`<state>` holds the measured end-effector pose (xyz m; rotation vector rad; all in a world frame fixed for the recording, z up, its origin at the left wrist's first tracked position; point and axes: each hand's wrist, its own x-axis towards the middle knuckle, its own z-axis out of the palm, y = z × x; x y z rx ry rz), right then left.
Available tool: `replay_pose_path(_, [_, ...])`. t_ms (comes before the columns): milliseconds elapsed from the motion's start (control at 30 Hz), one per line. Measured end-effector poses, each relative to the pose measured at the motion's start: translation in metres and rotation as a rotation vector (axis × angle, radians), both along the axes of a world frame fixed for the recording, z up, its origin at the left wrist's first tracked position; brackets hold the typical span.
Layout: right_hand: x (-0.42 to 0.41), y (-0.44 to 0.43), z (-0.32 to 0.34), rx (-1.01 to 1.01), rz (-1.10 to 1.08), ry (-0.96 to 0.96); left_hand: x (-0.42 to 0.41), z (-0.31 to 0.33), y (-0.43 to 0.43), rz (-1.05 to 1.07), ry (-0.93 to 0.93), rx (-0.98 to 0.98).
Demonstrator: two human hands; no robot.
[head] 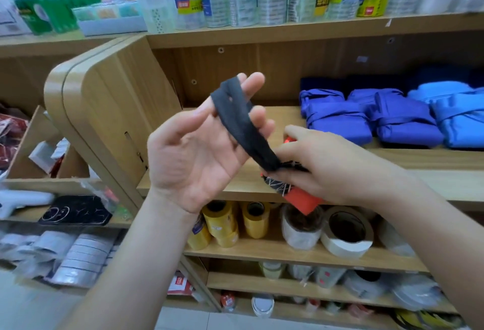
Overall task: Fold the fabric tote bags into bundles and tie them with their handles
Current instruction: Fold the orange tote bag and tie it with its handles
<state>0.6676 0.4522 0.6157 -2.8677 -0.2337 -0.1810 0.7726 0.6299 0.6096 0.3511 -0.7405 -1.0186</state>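
Wooden shelf [432, 162]; blue bundles [403, 117] behind tote bag [301, 198] in right hand [327, 164]

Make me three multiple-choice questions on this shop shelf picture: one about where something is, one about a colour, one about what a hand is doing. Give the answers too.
1. Where do the blue folded bags lie?
A. On the floor.
B. On the wooden shelf, to the right of the hands.
C. In a basket.

2. What colour is the strap draped over the fingers of the left hand?
A. Yellow.
B. White.
C. Black.

3. What is the right hand doing?
A. Gripping the folded bundle.
B. Hanging empty.
C. Pressing a tape roll.

Answers: 1 B, the blue bags sit in a row on the shelf board; 2 C, the strap is plainly black; 3 A, its fingers curl round the black-and-red bundle.
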Motion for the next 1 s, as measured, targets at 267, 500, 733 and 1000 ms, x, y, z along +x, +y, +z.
replay_pose_path(267, [0.006, -0.023, 0.005, 0.336, 0.131, 0.364, 0.029, -0.009, 0.056, 0.684, -0.531, 0.751])
replay_pose_path(500, [0.016, -0.017, 0.014, 0.289, 0.324, 0.619, 0.021, 0.043, 0.014, 0.654, -2.000, 0.605])
replay_pose_path(733, [0.000, -0.034, 0.006, 0.668, 0.303, 0.549, 0.034, 0.031, 0.027, 0.123, -0.801, 0.310])
replay_pose_path(1000, [-0.013, -0.025, -0.001, 0.824, 0.228, 0.216, 0.024, 0.022, 0.012, 0.022, -0.094, 0.130])
